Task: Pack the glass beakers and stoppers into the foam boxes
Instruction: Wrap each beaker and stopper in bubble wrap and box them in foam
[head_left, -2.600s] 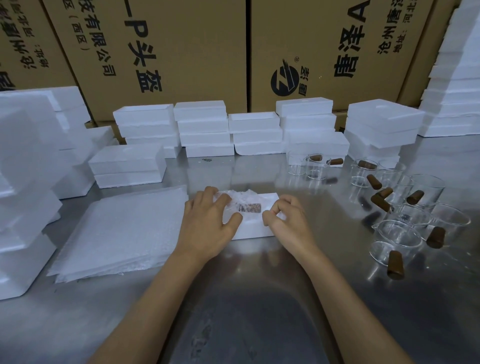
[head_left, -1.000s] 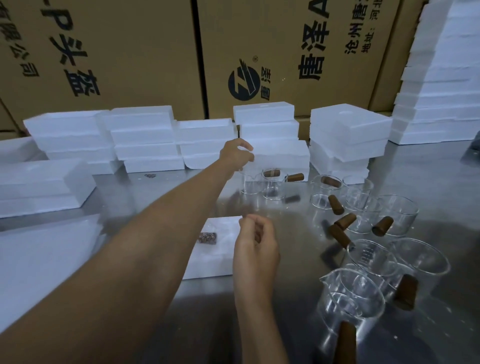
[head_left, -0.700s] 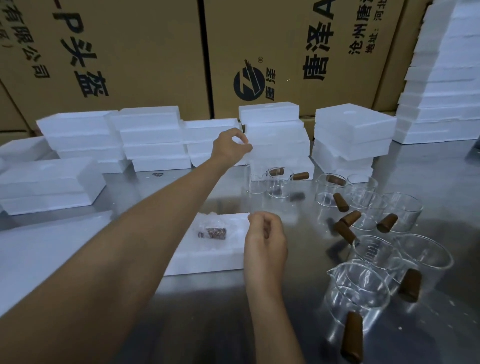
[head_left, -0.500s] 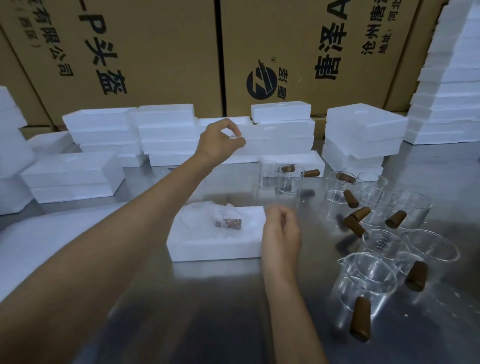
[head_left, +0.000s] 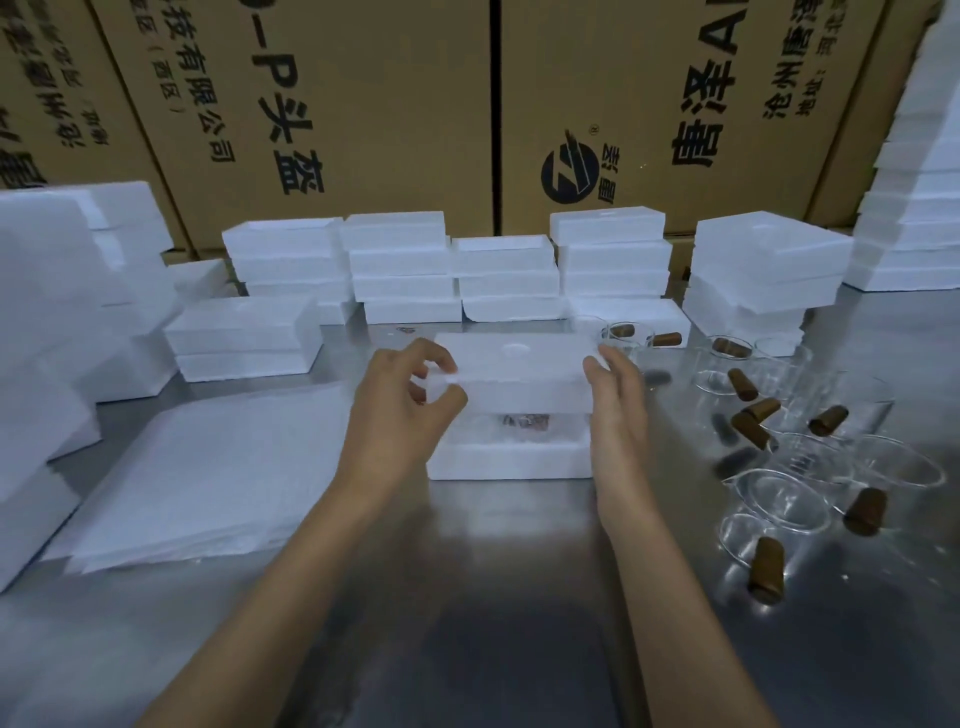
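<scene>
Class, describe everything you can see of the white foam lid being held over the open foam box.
The white foam lid is a flat rectangular slab of matt, slightly grainy foam with a shallow round dimple on top. It is held level just above the open white foam box, not yet seated; a gap shows the wrapped contents beneath. The left hand pinches its left end between thumb and fingers, and the right hand touches its right end with fairly straight fingers.

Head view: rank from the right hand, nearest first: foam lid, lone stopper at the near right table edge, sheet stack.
1. Foam lid: touching the right hand, held above the open box.
2. Lone stopper: to its right, nearer the camera.
3. Sheet stack: far side, beyond the left hand.
</scene>
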